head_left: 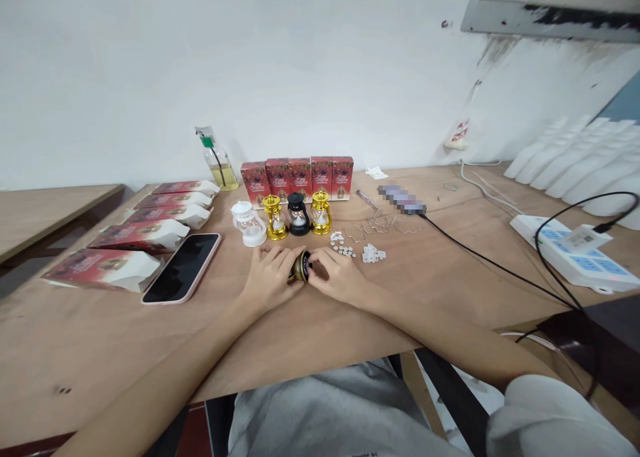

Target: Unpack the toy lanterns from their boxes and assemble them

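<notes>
A small bronze-coloured mini lantern (301, 267) lies on its side between my hands, its base turned to the right. My left hand (269, 273) is closed around its body. The fingertips of my right hand (336, 274) press at the lantern's base; whether they pinch a small part there is hidden. Just beyond stand a white lantern (249, 225), a gold lantern (275, 218), a black lantern (299, 215) and a second gold lantern (321, 214). Several button cells (344, 250) and small white plastic pieces (373, 253) lie right of my right hand.
Red boxes (300, 177) stand behind the lanterns; open boxes (105, 263) lie at left beside a phone (183, 269). A pump bottle (217, 163) stands at the back. Thin wires (375, 227), a cabled device (403, 200) and a power strip (575, 250) are to the right.
</notes>
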`<state>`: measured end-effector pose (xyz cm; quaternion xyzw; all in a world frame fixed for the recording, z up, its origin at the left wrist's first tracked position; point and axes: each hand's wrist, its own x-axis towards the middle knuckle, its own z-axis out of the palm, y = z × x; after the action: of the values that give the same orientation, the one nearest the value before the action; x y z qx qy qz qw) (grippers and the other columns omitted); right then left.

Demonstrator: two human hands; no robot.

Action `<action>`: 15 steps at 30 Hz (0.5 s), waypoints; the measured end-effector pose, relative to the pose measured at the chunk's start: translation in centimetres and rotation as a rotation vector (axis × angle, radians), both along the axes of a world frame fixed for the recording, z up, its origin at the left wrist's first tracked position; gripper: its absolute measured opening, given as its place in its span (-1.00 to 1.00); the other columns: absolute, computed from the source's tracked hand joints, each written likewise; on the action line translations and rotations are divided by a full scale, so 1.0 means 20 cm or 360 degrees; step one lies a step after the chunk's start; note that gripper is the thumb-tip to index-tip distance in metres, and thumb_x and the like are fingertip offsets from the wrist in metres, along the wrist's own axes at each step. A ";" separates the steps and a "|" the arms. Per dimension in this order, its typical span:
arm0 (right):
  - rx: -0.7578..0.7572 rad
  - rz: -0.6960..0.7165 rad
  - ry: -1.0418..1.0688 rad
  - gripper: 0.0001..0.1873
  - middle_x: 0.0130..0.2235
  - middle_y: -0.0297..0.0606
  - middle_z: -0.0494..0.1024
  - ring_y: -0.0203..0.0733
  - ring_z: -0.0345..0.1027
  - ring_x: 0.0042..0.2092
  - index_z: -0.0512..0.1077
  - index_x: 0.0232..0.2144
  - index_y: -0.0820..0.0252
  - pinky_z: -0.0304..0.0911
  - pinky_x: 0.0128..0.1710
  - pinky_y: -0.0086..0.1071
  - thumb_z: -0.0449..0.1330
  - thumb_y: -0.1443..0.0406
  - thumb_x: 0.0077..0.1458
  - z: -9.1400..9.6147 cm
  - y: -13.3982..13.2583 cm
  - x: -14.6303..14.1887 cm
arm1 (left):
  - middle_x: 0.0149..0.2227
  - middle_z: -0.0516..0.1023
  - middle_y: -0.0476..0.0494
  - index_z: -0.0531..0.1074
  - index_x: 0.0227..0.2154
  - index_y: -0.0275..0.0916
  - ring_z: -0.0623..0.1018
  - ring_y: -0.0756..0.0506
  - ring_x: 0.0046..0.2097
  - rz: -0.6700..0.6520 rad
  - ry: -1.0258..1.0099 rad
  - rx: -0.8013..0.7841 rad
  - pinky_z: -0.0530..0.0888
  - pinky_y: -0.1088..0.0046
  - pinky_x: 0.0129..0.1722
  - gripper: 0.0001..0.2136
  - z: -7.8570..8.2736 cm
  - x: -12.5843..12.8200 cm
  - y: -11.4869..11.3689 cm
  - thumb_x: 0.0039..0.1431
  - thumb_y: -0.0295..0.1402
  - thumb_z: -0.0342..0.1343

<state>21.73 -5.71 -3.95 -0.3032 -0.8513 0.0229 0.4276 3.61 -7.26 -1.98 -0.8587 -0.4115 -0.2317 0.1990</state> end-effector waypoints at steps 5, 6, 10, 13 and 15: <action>-0.0009 -0.0051 -0.0092 -0.94 -0.36 -0.24 0.48 -0.21 0.40 -0.32 0.28 -0.37 0.17 0.33 -0.28 -0.36 0.03 0.40 0.07 -0.01 0.01 0.00 | -0.27 0.57 -0.20 0.31 -0.04 -0.31 0.47 -0.20 -0.23 -0.0019 0.0022 0.0009 0.18 0.23 -0.23 -0.63 -0.01 0.01 0.00 0.10 -0.29 0.03; 0.0003 -0.0064 -0.0104 -0.93 -0.37 -0.25 0.47 -0.21 0.39 -0.34 0.27 -0.38 0.17 0.33 -0.30 -0.36 0.02 0.41 0.07 -0.01 0.01 0.00 | -0.27 0.57 -0.20 0.31 -0.04 -0.31 0.47 -0.20 -0.23 -0.0019 0.0026 0.0009 0.18 0.23 -0.24 -0.63 -0.01 0.01 0.00 0.09 -0.29 0.03; 0.0046 -0.0066 -0.0097 -0.92 -0.39 -0.25 0.47 -0.20 0.39 -0.36 0.27 -0.39 0.17 0.32 -0.32 -0.36 0.00 0.41 0.07 0.00 0.01 0.01 | -0.27 0.57 -0.19 0.31 -0.04 -0.32 0.47 -0.19 -0.25 -0.0015 0.0033 0.0010 0.18 0.23 -0.24 -0.63 0.00 0.02 -0.01 0.10 -0.28 0.04; 0.0020 -0.0002 -0.0050 -0.93 -0.35 -0.23 0.49 -0.20 0.40 -0.33 0.27 -0.35 0.18 0.34 -0.29 -0.35 0.01 0.38 0.08 0.01 0.00 0.01 | -0.26 0.57 -0.19 0.31 -0.04 -0.32 0.48 -0.18 -0.24 -0.0013 0.0011 0.0010 0.18 0.23 -0.22 -0.63 0.01 0.01 -0.01 0.11 -0.26 0.03; 0.0001 0.0045 -0.0023 -0.92 -0.32 -0.20 0.49 -0.19 0.40 -0.30 0.27 -0.32 0.19 0.34 -0.28 -0.35 0.03 0.36 0.07 0.02 0.00 0.02 | -0.26 0.57 -0.19 0.31 -0.04 -0.32 0.48 -0.18 -0.23 -0.0008 0.0001 0.0010 0.18 0.23 -0.22 -0.64 0.01 0.01 -0.01 0.11 -0.27 0.03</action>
<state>22.03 -5.76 -3.53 -0.2910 -0.8587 0.0264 0.4211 3.80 -7.46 -1.71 -0.8592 -0.4084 -0.2333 0.2012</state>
